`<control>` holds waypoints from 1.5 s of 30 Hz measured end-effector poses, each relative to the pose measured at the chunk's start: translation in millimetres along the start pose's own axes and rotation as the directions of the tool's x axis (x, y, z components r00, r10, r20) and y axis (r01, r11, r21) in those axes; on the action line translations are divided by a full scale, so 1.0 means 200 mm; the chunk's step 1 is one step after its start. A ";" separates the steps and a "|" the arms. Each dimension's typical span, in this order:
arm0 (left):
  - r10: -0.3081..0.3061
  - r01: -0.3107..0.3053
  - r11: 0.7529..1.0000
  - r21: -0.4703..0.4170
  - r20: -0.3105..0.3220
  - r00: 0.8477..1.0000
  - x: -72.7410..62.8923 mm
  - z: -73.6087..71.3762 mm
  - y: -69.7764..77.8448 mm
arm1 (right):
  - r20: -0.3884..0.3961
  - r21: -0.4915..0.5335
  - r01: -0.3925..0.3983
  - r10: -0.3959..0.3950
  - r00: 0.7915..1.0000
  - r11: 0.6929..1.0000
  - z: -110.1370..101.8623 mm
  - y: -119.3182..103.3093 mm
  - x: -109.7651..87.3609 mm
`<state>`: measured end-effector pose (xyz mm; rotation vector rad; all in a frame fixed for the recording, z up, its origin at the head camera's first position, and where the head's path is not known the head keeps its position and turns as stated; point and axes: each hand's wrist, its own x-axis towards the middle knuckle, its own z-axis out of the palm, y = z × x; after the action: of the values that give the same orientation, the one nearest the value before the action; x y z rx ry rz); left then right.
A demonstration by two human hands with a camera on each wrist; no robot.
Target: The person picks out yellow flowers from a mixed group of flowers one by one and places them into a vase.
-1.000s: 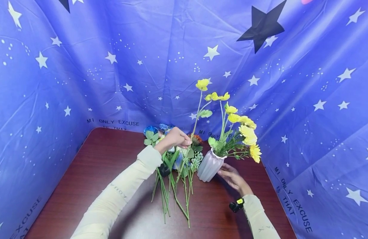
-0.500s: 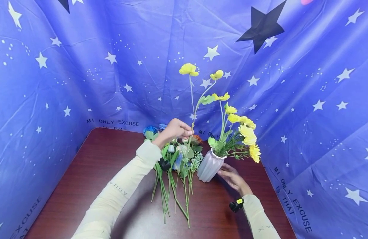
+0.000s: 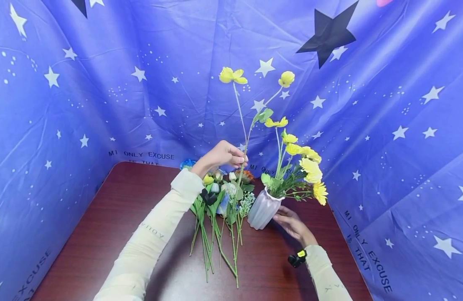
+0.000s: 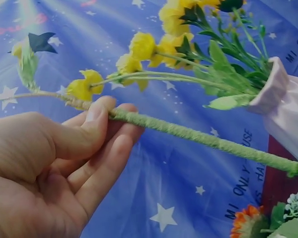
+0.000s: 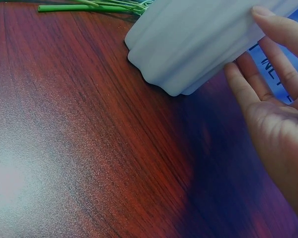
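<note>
My left hand (image 3: 225, 154) pinches the stem of a yellow artificial flower (image 3: 233, 75) between thumb and fingers. Two blooms branch off at its top, with a green leaf (image 3: 264, 115) below one of them. The green-wrapped lower stem (image 4: 188, 135) slants down past the fingertips, overlapping the flowers on the table in the head view. A pale ribbed vase (image 3: 264, 210) stands to the right, filled with yellow flowers (image 3: 311, 169) that lean right. My right hand (image 3: 295, 225) rests its thumb and fairly straight fingertips against the vase's right side, low down.
A bunch of mixed artificial flowers, with an orange bloom (image 3: 246, 176), blue bloom (image 3: 187, 164) and green stems (image 3: 235, 251), lies left of the vase on the dark red table (image 3: 141, 200). Blue star-printed cloth (image 3: 201, 104) surrounds the table's back and sides.
My left hand has lifted the yellow flower upward out from over the bunch, and its two blooms have spread apart in view. The right hand and vase have stayed put.
</note>
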<state>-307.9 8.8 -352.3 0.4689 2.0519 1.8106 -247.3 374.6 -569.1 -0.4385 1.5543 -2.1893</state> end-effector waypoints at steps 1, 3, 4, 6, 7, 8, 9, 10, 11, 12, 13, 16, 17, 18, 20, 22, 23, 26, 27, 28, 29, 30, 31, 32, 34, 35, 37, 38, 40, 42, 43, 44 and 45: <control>0.009 -0.009 1.000 0.010 0.018 1.000 0.00 0.00 0.01 | 0.001 0.001 0.000 0.000 1.000 1.000 0.00 0.00 0.00; 0.026 -0.028 0.999 0.031 0.054 0.998 0.01 0.00 0.03 | 0.002 0.003 0.001 -0.001 1.000 1.000 0.00 0.00 0.00; 0.033 -0.037 0.998 0.043 0.075 0.997 0.01 -0.01 0.04 | 0.002 0.005 0.001 -0.001 1.000 1.000 0.00 0.00 0.00; 0.050 -0.058 0.996 0.067 0.118 0.992 0.02 0.00 0.06 | -0.004 0.009 -0.002 0.002 1.000 1.000 0.00 0.00 0.00; 0.063 -0.075 0.994 0.082 0.141 0.988 0.02 0.00 0.06 | -0.006 0.008 -0.002 0.002 1.000 1.000 0.00 0.00 0.00; 0.075 -0.091 0.992 0.092 0.164 0.984 0.03 0.00 0.07 | -0.003 0.012 -0.001 0.001 1.000 1.000 0.00 0.00 0.00; 0.089 -0.110 0.988 0.105 0.188 0.978 0.03 0.00 0.08 | -0.002 0.012 -0.001 0.001 1.000 1.000 0.00 0.00 0.00; 0.103 -0.128 0.986 0.110 0.209 0.972 0.03 0.00 0.08 | -0.001 0.013 -0.001 0.001 1.000 1.000 0.01 0.00 0.00; 0.117 -0.147 0.982 0.117 0.228 0.967 0.04 0.01 0.09 | 0.001 0.013 0.000 0.000 1.000 1.000 0.01 0.00 0.00; 0.130 -0.164 0.978 0.126 0.243 0.961 0.04 0.01 0.10 | 0.003 0.015 0.000 0.000 1.000 1.000 0.01 0.00 0.00; 0.142 -0.180 0.975 0.129 0.257 0.956 0.04 0.02 0.11 | 0.007 0.016 0.000 0.000 1.000 1.000 0.01 0.00 0.00; 0.177 -0.224 0.964 0.142 0.283 0.943 0.04 0.04 0.14 | 0.007 0.013 -0.002 0.002 1.000 1.000 0.00 0.00 0.00; 0.189 -0.237 0.961 0.143 0.289 0.939 0.04 0.05 0.15 | 0.007 0.011 -0.003 0.003 1.000 1.000 0.00 0.00 0.00; 0.200 -0.249 0.959 0.139 0.295 0.934 0.04 0.05 0.16 | 0.004 0.010 -0.004 0.004 1.000 1.000 0.00 0.00 0.00; 0.222 -0.271 0.954 0.129 0.306 0.926 0.04 0.07 0.18 | -0.007 0.006 -0.007 0.007 1.000 1.000 0.00 0.01 0.00; 0.243 -0.289 0.951 0.109 0.314 0.918 0.05 0.08 0.20 | -0.022 -0.005 -0.008 0.007 1.000 1.000 0.00 0.01 0.00; 0.255 -0.301 0.948 0.103 0.316 0.914 0.05 0.09 0.21 | -0.029 -0.009 -0.008 0.008 1.000 1.000 0.00 0.01 0.00; 0.295 -0.333 0.940 0.069 0.319 0.900 0.05 0.11 0.24 | -0.033 -0.011 -0.006 0.006 0.999 1.000 0.00 0.00 0.00; 0.309 -0.344 0.937 0.056 0.319 0.896 0.05 0.11 0.25 | -0.031 -0.009 -0.004 0.004 1.000 1.000 0.01 0.00 0.00; 0.323 -0.355 0.934 0.045 0.318 0.891 0.06 0.12 0.25 | -0.026 -0.002 -0.003 0.003 1.000 1.000 0.01 0.00 0.00; 0.336 -0.365 0.930 0.035 0.318 0.886 0.06 0.12 0.26 | -0.020 0.003 -0.002 0.002 1.000 1.000 0.01 0.00 -0.01; 0.348 -0.373 0.928 0.020 0.316 0.883 0.06 0.13 0.27 | -0.013 0.010 -0.002 0.002 1.000 1.000 0.01 0.00 -0.01; 0.359 -0.381 0.924 0.009 0.313 0.879 0.06 0.13 0.27 | -0.011 0.015 -0.001 0.001 1.000 1.000 0.01 0.00 0.00; 0.369 -0.388 0.922 0.001 0.309 0.877 0.05 0.13 0.27 | -0.009 0.019 -0.001 0.001 1.000 1.000 0.01 0.00 0.00; 0.386 -0.401 0.916 -0.010 0.296 0.874 0.05 0.14 0.28 | -0.008 0.024 -0.002 0.002 1.000 1.000 0.02 0.00 0.00; 0.393 -0.407 0.913 -0.015 0.286 0.874 0.05 0.14 0.29 | -0.009 0.024 -0.002 0.003 1.000 1.000 0.02 0.00 0.00; 0.408 -0.419 0.908 -0.018 0.269 0.873 0.05 0.14 0.29 | -0.016 0.020 -0.002 0.002 1.000 1.000 0.02 0.00 0.00; 0.417 -0.428 0.904 -0.017 0.261 0.871 0.05 0.14 0.30 | -0.019 0.015 -0.001 0.001 1.000 1.000 0.02 0.00 0.00; 0.437 -0.449 0.894 -0.008 0.246 0.865 0.05 0.15 0.30 | -0.017 0.008 -0.001 0.001 1.000 1.000 0.01 0.00 0.00; 0.464 -0.477 0.879 -0.002 0.236 0.854 0.05 0.15 0.30 | -0.010 0.000 0.002 -0.002 1.000 1.000 0.01 0.00 0.00; 0.477 -0.490 0.872 -0.004 0.229 0.848 0.05 0.15 0.30 | -0.005 0.000 0.001 -0.001 1.000 1.000 0.01 0.00 0.00; 0.489 -0.500 0.866 -0.006 0.221 0.844 0.05 0.15 0.29 | -0.001 -0.001 0.000 0.000 1.000 1.000 0.01 0.00 0.00; 0.497 -0.506 0.862 -0.013 0.212 0.842 0.06 0.16 0.29 | 0.004 0.001 -0.001 0.001 1.000 1.000 0.01 0.00 0.00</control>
<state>-302.2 48.6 -298.4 1.2578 1.9418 1.8837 -246.2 372.6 -568.3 -0.4417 1.5513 -2.1868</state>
